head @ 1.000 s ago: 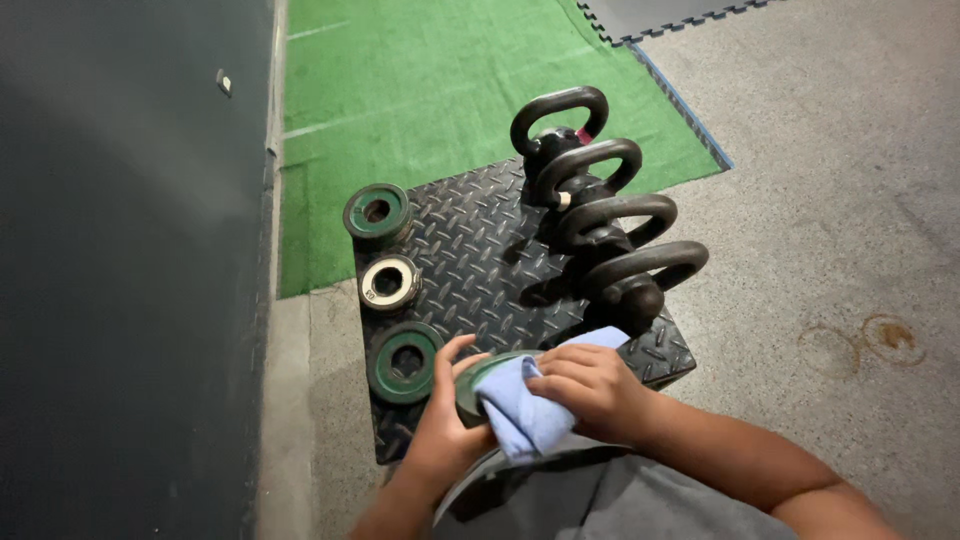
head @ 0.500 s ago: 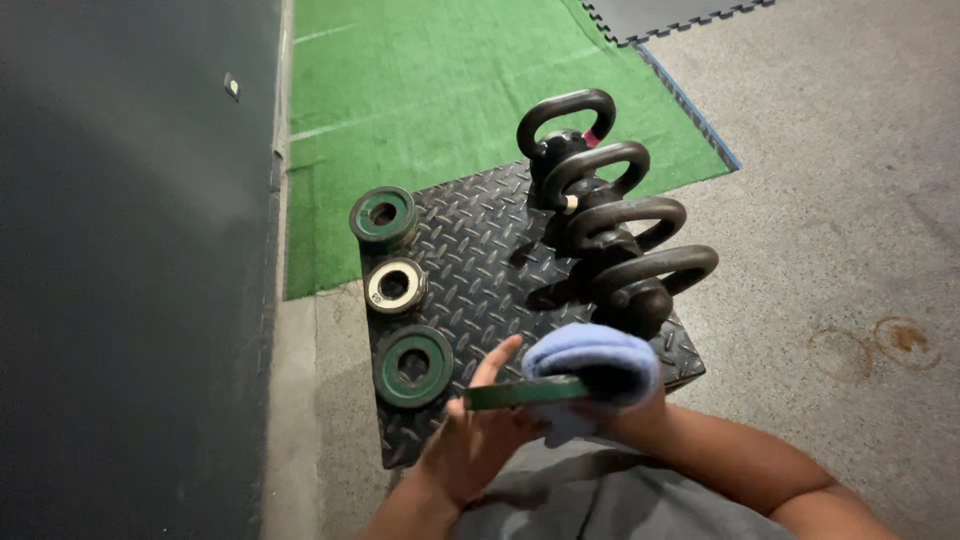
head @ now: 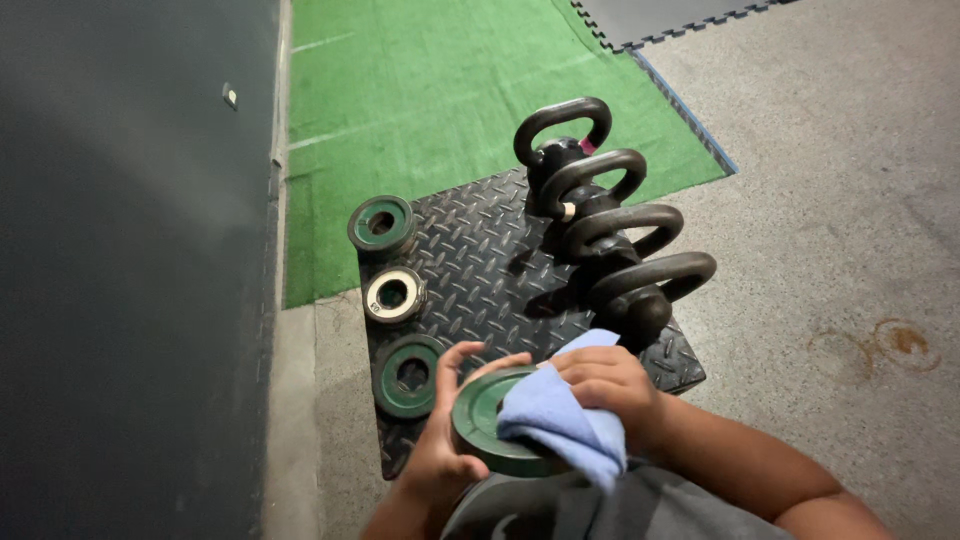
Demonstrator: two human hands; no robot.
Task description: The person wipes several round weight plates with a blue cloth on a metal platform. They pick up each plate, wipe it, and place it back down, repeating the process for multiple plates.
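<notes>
Hands first: my left hand (head: 445, 440) is curled around the near-left rim of a green weight plate (head: 492, 425), thumb and fingers spread and gripping its edge, holding it tilted up in front of my lap. My right hand (head: 612, 385) is closed over a light blue cloth (head: 560, 425), pressing it flat against the face of that plate, so the cloth covers most of the plate's right half and hangs past its lower edge. Just beyond my hands lies a black diamond-pattern mat (head: 490, 270) on the floor. Along its left side sit three more small plates in a row: a green one (head: 408, 375) nearest me, partly behind my left fingers, then a pale silver-ringed one (head: 394, 295), then another green one (head: 381, 224) at the far corner. On the right side of the mat stand four black kettlebells (head: 600, 240) lined up close together, handles upright. Beyond the mat is green turf (head: 440, 90); a grey speckled floor (head: 850, 200) spreads to the right, and a dark wall (head: 130, 270) runs along the left.
</notes>
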